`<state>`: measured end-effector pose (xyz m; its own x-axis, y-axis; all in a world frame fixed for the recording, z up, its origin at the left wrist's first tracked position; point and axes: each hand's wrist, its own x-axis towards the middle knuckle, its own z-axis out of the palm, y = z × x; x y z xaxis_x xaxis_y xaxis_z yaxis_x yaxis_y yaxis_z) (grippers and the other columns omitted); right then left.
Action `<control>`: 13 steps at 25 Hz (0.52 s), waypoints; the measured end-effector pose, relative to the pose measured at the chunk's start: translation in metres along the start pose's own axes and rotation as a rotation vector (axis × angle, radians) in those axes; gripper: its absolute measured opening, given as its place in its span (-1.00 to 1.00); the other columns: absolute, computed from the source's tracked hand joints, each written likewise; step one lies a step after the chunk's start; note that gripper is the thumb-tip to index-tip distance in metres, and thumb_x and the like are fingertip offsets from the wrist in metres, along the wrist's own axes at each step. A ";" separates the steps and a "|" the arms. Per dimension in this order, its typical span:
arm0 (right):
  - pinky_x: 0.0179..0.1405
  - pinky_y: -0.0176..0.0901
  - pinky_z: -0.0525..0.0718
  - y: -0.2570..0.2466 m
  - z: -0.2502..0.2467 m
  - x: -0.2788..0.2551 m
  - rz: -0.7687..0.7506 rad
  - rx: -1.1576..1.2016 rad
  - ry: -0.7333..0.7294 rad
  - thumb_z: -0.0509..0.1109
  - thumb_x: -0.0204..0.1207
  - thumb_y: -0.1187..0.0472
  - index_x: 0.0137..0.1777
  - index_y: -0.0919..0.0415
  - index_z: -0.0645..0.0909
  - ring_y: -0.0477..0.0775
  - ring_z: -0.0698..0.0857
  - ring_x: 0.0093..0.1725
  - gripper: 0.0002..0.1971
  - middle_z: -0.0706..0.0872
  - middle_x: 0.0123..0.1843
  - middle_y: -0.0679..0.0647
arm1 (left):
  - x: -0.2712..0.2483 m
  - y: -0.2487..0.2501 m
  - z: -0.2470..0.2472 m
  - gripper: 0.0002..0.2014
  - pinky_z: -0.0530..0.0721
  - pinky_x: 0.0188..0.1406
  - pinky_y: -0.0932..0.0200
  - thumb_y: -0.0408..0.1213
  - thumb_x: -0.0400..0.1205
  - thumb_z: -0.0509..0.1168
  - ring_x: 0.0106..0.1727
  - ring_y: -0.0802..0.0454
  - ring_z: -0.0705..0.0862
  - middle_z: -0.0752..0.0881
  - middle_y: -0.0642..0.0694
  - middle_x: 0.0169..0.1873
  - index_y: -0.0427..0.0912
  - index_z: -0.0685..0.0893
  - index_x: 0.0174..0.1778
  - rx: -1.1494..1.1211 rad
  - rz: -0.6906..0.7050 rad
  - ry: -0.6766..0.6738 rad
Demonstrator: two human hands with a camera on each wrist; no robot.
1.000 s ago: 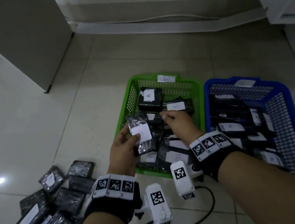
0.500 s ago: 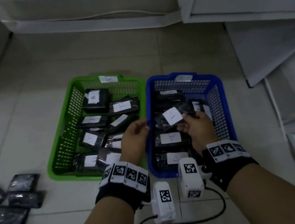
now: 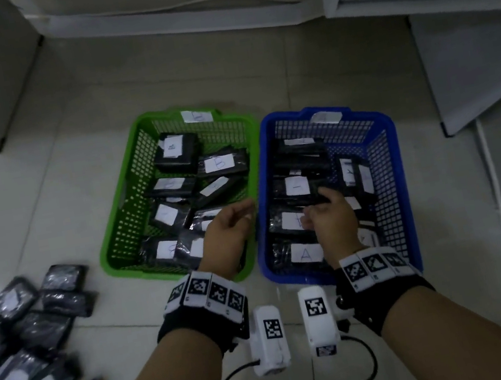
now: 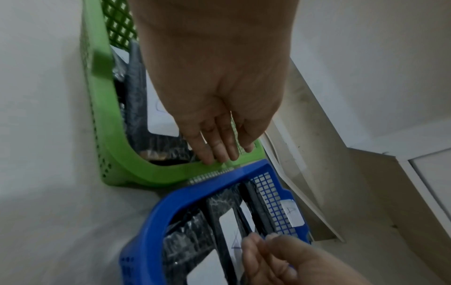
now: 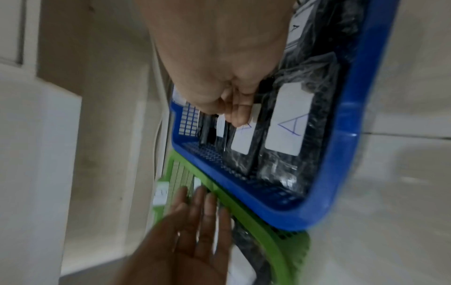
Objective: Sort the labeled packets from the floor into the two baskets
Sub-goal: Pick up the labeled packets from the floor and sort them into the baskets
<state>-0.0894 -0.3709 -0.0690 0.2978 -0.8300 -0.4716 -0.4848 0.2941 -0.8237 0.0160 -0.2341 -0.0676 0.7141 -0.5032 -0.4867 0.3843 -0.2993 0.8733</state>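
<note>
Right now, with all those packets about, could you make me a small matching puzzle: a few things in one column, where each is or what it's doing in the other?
Things:
1. green basket
2. blue basket
3. unsorted packets
4. left hand

Places or states:
a. in a pile on the floor tiles, far left
b. holds packets marked A
c. open and empty, fingers straight over the green basket's right edge
d. holds packets marked B

Pairs: 1-d, 2-b, 3-a, 4-c
</note>
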 end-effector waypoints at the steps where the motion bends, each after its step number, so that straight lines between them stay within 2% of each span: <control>1: 0.01 0.20 0.73 0.001 0.003 -0.012 -0.152 -0.176 -0.002 0.29 0.54 0.40 0.41 0.24 0.49 0.20 0.72 -0.14 -0.58 0.72 -0.15 0.17 | -0.008 0.002 -0.007 -0.73 0.68 0.19 -0.10 -0.42 0.61 0.27 0.04 -0.06 0.73 0.80 -0.04 0.02 0.05 0.76 0.02 0.023 0.013 0.019; 3: 0.21 0.17 0.63 0.004 0.012 -0.037 -0.463 -0.475 -0.032 0.35 0.49 0.35 0.31 0.17 0.59 0.26 0.63 0.15 -0.62 0.67 0.13 0.22 | -0.027 0.006 -0.027 -0.69 0.71 -0.03 -0.01 -0.46 0.60 0.26 -0.11 -0.07 0.72 0.80 -0.02 -0.06 0.09 0.74 -0.04 0.103 0.079 0.072; 4: 0.29 0.14 0.57 0.002 0.018 -0.052 -0.565 -0.574 -0.076 0.37 0.47 0.32 0.32 0.14 0.60 0.25 0.56 0.24 -0.60 0.62 0.22 0.21 | -0.037 0.007 -0.041 -0.69 0.70 -0.07 0.11 -0.48 0.58 0.26 -0.11 -0.01 0.73 0.80 0.00 -0.06 0.08 0.73 -0.05 0.171 0.128 0.099; 6: 0.40 0.13 0.47 0.000 0.042 -0.091 -0.682 -0.680 -0.200 0.39 0.44 0.27 0.39 0.09 0.56 0.22 0.44 0.39 -0.53 0.52 0.38 0.17 | -0.065 0.004 -0.083 -0.71 0.63 -0.12 0.45 -0.49 0.56 0.28 -0.07 0.18 0.72 0.77 0.04 -0.03 0.01 0.74 -0.01 0.311 0.211 0.176; 8: 0.50 0.13 0.37 0.004 0.071 -0.128 -0.736 -0.738 -0.314 0.40 0.44 0.24 0.44 0.05 0.52 0.20 0.32 0.52 -0.48 0.40 0.52 0.13 | -0.092 -0.008 -0.131 -0.73 0.52 -0.16 0.62 -0.49 0.55 0.29 -0.11 0.36 0.66 0.74 0.07 -0.02 -0.03 0.74 -0.02 0.396 0.213 0.268; 10: 0.56 0.12 0.28 0.014 0.102 -0.164 -0.766 -0.822 -0.433 0.40 0.44 0.19 0.48 0.01 0.47 0.17 0.21 0.58 -0.44 0.30 0.59 0.11 | -0.123 -0.030 -0.182 -0.71 0.54 -0.20 0.57 -0.50 0.56 0.28 -0.17 0.37 0.64 0.72 0.04 -0.01 0.01 0.73 -0.05 0.396 0.146 0.360; 13: 0.59 0.07 0.23 0.031 0.145 -0.213 -0.762 -0.880 -0.608 0.35 0.48 0.14 0.53 -0.04 0.38 0.09 0.10 0.62 -0.42 0.18 0.64 0.04 | -0.175 -0.072 -0.252 -0.69 0.68 -0.23 0.18 -0.47 0.54 0.28 -0.18 0.12 0.67 0.71 -0.08 -0.05 0.10 0.71 -0.11 0.354 -0.005 0.480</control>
<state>-0.0484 -0.1162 -0.0402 0.9419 -0.2369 -0.2380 -0.3331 -0.7479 -0.5742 0.0113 0.0799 -0.0402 0.9292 -0.1026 -0.3551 0.2290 -0.5943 0.7710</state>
